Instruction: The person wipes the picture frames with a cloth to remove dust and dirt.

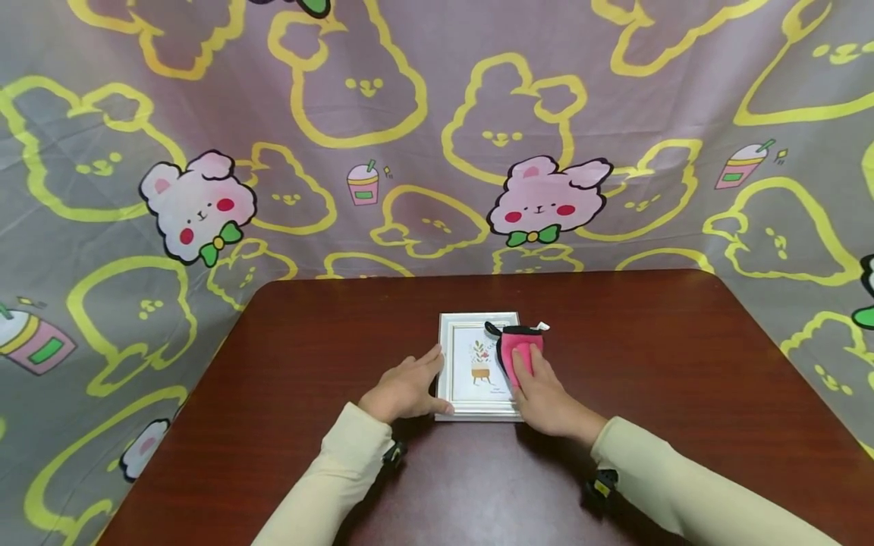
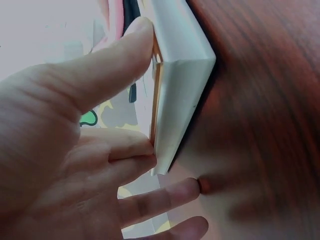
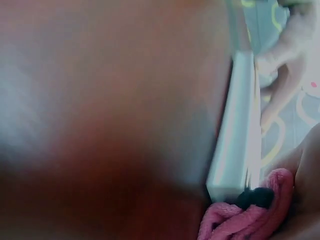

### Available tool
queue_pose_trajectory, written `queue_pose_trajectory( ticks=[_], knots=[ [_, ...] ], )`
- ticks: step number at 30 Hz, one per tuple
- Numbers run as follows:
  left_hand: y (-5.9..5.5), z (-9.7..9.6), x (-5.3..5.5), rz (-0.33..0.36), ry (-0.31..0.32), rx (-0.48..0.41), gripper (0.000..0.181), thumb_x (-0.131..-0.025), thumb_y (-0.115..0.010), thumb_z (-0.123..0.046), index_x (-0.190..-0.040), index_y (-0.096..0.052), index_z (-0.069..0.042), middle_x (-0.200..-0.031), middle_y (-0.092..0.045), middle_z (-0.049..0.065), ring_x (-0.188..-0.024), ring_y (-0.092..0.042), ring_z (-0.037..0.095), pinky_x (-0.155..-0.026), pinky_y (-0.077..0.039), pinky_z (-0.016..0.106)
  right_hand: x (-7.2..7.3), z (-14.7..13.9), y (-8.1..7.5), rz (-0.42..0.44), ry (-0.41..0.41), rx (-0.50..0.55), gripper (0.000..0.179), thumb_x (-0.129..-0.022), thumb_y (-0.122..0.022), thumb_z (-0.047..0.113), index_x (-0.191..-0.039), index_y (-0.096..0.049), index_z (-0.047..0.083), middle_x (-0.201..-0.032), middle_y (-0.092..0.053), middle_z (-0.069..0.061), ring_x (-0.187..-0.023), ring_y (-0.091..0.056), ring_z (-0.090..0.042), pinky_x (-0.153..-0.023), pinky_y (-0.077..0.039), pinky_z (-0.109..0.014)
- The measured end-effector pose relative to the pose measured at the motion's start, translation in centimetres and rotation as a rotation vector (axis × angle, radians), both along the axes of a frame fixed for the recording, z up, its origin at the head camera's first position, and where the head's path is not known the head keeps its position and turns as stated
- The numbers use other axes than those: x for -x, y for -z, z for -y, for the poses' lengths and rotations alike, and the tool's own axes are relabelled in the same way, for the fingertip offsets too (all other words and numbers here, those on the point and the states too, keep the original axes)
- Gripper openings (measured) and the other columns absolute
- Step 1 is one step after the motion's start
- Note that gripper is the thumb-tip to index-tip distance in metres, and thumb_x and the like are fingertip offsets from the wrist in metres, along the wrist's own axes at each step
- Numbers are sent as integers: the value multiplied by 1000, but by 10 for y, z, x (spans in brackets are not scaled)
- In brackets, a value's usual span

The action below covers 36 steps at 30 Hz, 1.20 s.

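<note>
A white picture frame (image 1: 480, 410) lies flat on the table, holding a print of a potted plant. My left hand (image 1: 407, 385) spreads along its left side, thumb at the near left corner. In the left wrist view, the thumb and two fingertips meet the frame's edge (image 2: 182, 95), while the other fingers stretch toward the wood. My right hand (image 1: 548, 396) presses a pink cloth (image 1: 517, 345) with black edging onto the frame's right side, fingers extended over it. Folds of this cloth (image 3: 240, 220) bulge past the frame's corner in the right wrist view.
The dark red-brown wooden table (image 1: 328, 326) has rounded far corners. Behind it hangs a grey-lilac curtain (image 1: 423, 98) printed with yellow outlines and pink rabbits. Dark wrist devices sit at both cream sleeves (image 1: 355, 447).
</note>
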<state>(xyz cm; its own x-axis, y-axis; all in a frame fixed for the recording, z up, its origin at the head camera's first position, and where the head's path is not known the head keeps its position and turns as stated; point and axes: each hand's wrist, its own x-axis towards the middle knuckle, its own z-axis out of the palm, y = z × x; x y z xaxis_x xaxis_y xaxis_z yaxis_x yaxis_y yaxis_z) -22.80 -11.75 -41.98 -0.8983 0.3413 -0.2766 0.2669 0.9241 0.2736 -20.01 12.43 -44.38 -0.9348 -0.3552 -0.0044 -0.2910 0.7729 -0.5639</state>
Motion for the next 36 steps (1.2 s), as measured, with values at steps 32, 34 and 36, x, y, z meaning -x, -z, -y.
queue_pose_trajectory(
  ticks=[32,34,36],
  knots=[
    [2,4,-2,-22,21,17,91,-80,-77,-53,-154,-37,-18,-165,-27,-3,-141,-43,32,-102,-46,52,104,-2,8,100,28,-51,65,-104,-36,16,-156,-5,-7,-160,3,-38,-149,-3,-55,-122,-9,-62],
    [2,5,-2,-22,18,15,91,-80,-76,-53,-155,-37,-18,-166,-27,-3,-142,-42,33,-102,-45,53,97,-2,9,73,33,-51,64,-104,-37,15,-156,-6,-8,-160,1,-38,-149,-4,-55,-121,-10,-62],
    [1,5,-2,-26,18,12,91,-80,-76,-54,-154,-37,-18,-166,-27,-3,-142,-42,33,-102,-45,53,89,-1,9,40,37,-51,64,-103,-38,14,-155,-9,-9,-159,-1,-40,-149,-7,-56,-121,-12,-63]
  ],
)
